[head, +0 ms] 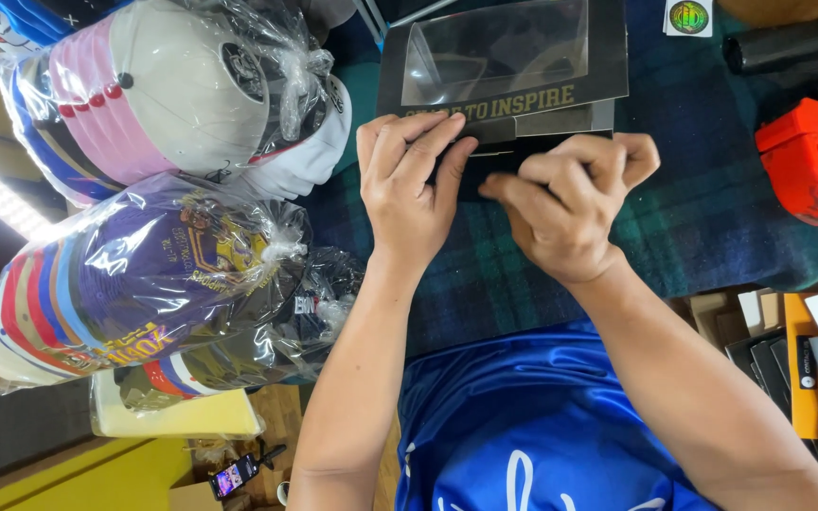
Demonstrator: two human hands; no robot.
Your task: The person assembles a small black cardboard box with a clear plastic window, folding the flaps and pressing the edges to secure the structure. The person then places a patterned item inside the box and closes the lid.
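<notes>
Windowed box (502, 59) lies on cloth (712, 208), far side of both hands. Left hand (409, 185) and right hand (570, 203) side by side at box's near edge, fingertips touching its flap. Left of hands: bagged cap stack (172, 90) at far left, second bagged cap stack (134, 284) nearer, just below first, both off cloth's left edge. Tape dispenser (811, 156) on cloth, far right. Stack of flat boxes (797, 364) at right, near side, beyond cloth edge. Phone (234, 476) low at bottom left.
</notes>
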